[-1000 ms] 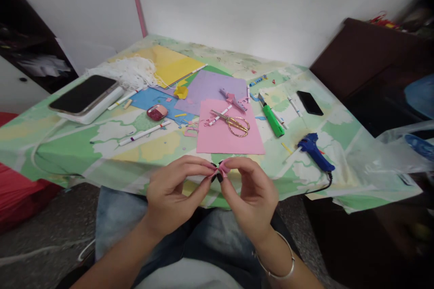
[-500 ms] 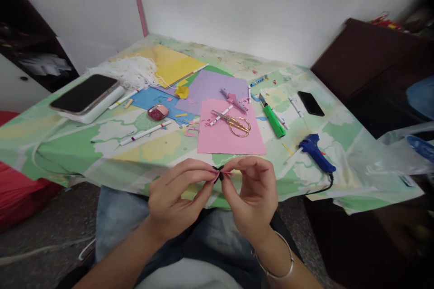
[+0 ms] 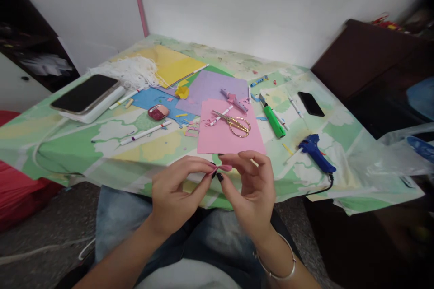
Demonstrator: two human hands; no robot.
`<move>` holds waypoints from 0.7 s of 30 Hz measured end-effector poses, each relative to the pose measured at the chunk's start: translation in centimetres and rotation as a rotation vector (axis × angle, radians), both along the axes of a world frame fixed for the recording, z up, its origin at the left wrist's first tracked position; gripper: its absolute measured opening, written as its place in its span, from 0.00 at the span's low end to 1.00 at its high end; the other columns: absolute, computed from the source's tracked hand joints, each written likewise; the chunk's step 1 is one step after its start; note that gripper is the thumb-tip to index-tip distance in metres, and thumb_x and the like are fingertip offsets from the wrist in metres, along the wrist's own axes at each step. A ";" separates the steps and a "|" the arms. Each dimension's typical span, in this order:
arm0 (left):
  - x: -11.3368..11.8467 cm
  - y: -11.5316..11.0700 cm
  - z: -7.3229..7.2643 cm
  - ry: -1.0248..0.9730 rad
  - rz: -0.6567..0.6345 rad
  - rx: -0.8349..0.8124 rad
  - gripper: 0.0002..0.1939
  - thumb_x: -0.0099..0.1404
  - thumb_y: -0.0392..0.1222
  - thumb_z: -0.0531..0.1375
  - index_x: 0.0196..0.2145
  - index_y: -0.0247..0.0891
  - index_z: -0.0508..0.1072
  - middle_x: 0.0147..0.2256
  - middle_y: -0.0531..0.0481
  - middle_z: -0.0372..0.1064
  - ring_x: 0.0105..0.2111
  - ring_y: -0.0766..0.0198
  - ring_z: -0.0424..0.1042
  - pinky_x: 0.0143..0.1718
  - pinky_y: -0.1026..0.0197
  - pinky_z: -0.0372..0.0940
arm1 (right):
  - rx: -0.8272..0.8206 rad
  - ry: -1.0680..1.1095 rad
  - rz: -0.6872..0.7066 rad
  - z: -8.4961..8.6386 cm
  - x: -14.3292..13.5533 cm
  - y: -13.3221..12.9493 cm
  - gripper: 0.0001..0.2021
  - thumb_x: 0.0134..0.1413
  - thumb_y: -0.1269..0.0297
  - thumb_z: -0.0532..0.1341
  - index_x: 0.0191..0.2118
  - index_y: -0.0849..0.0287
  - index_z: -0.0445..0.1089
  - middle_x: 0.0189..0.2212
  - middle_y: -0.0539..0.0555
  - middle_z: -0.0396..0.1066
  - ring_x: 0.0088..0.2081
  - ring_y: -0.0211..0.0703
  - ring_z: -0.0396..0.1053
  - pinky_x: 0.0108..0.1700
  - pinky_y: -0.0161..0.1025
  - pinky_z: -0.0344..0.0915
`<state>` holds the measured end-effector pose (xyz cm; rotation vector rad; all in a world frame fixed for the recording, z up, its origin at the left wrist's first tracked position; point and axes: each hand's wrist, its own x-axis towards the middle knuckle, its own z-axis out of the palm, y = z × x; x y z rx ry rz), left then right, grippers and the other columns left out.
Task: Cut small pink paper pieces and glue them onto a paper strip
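Note:
A small pink bow-shaped piece point(image 3: 225, 168), apparently foam or paper, is pinched between the thumb and forefinger of my left hand point(image 3: 179, 187). My right hand point(image 3: 252, 194) is right beside it, thumb and fingers parted around the piece's right loop; whether a fingertip touches it is hard to see. Just beyond my hands lies a pink sheet point(image 3: 233, 144), with gold-handled scissors point(image 3: 239, 125) and a white marker point(image 3: 221, 115) on top. A lilac marker with a pink bow point(image 3: 233, 100) rests across the pink and lilac sheets.
To the right are a green utility knife point(image 3: 274, 121), a blue glue gun point(image 3: 317, 153) with its cord over the edge, and a black phone point(image 3: 311, 104). On the left sit another phone point(image 3: 86, 94) on a white box, white yarn point(image 3: 130, 71) and a marker point(image 3: 145, 133).
The fingers of my right hand have loosened and spread from their pinch, so more of the pink piece's right loop shows. My left hand keeps its pinch.

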<state>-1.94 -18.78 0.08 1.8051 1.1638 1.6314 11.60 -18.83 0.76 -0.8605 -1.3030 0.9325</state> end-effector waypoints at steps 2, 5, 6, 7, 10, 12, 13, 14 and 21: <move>0.0 0.1 0.1 -0.072 -0.004 -0.086 0.10 0.54 0.26 0.61 0.31 0.39 0.73 0.32 0.50 0.73 0.35 0.62 0.72 0.39 0.59 0.68 | 0.014 -0.022 0.010 0.0 0.2 0.1 0.19 0.50 0.77 0.60 0.47 0.54 0.60 0.45 0.56 0.67 0.45 0.44 0.68 0.47 0.47 0.66; 0.0 0.4 0.2 -0.171 -0.008 -0.170 0.08 0.55 0.27 0.61 0.31 0.38 0.73 0.31 0.50 0.72 0.35 0.63 0.72 0.39 0.60 0.67 | 0.073 -0.080 -0.028 0.0 0.6 0.3 0.14 0.52 0.76 0.58 0.44 0.55 0.64 0.46 0.57 0.65 0.47 0.46 0.66 0.48 0.48 0.65; 0.0 0.4 0.2 -0.193 -0.016 -0.193 0.07 0.55 0.28 0.61 0.31 0.38 0.73 0.31 0.50 0.72 0.35 0.63 0.72 0.39 0.61 0.68 | 0.098 -0.114 -0.048 0.0 0.8 0.3 0.13 0.52 0.76 0.58 0.43 0.56 0.66 0.44 0.56 0.65 0.47 0.46 0.65 0.48 0.48 0.64; 0.0 0.5 0.2 -0.208 -0.028 -0.217 0.07 0.56 0.28 0.61 0.31 0.37 0.73 0.31 0.50 0.72 0.35 0.64 0.72 0.39 0.62 0.68 | 0.123 -0.154 -0.066 0.1 0.9 0.4 0.12 0.52 0.76 0.58 0.41 0.56 0.68 0.42 0.56 0.65 0.47 0.46 0.65 0.48 0.48 0.64; -0.1 0.6 0.3 -0.237 -0.055 -0.263 0.06 0.55 0.29 0.61 0.30 0.37 0.73 0.30 0.51 0.71 0.34 0.65 0.72 0.38 0.64 0.68 | 0.153 -0.245 -0.084 0.2 1.2 0.5 0.11 0.52 0.77 0.57 0.38 0.56 0.72 0.40 0.55 0.64 0.45 0.44 0.65 0.46 0.45 0.64; -0.1 0.6 0.4 -0.251 -0.060 -0.277 0.05 0.55 0.29 0.62 0.30 0.37 0.73 0.30 0.51 0.72 0.34 0.65 0.72 0.38 0.64 0.68 | 0.134 -0.254 -0.072 0.3 1.2 0.6 0.12 0.53 0.76 0.56 0.39 0.56 0.72 0.40 0.55 0.64 0.45 0.43 0.65 0.46 0.44 0.64; -0.1 0.6 0.4 -0.256 -0.062 -0.280 0.05 0.55 0.30 0.62 0.30 0.37 0.73 0.30 0.51 0.72 0.34 0.65 0.72 0.38 0.64 0.68 | 0.118 -0.247 -0.063 0.3 1.2 0.7 0.12 0.54 0.76 0.55 0.39 0.56 0.72 0.39 0.55 0.65 0.44 0.43 0.65 0.46 0.43 0.64; -0.1 0.7 0.5 -0.259 -0.065 -0.284 0.05 0.55 0.30 0.62 0.30 0.36 0.73 0.30 0.51 0.72 0.33 0.66 0.72 0.38 0.65 0.68 | 0.096 -0.238 -0.049 0.3 1.2 0.7 0.11 0.54 0.75 0.55 0.39 0.56 0.71 0.39 0.55 0.66 0.44 0.43 0.66 0.46 0.43 0.64; -0.2 1.0 0.8 -0.310 -0.113 -0.361 0.03 0.55 0.31 0.62 0.30 0.34 0.74 0.30 0.49 0.73 0.32 0.67 0.73 0.37 0.67 0.69 | -0.104 -0.044 0.062 -0.4 1.3 1.4 0.08 0.57 0.71 0.55 0.40 0.55 0.70 0.37 0.52 0.70 0.40 0.40 0.67 0.42 0.38 0.65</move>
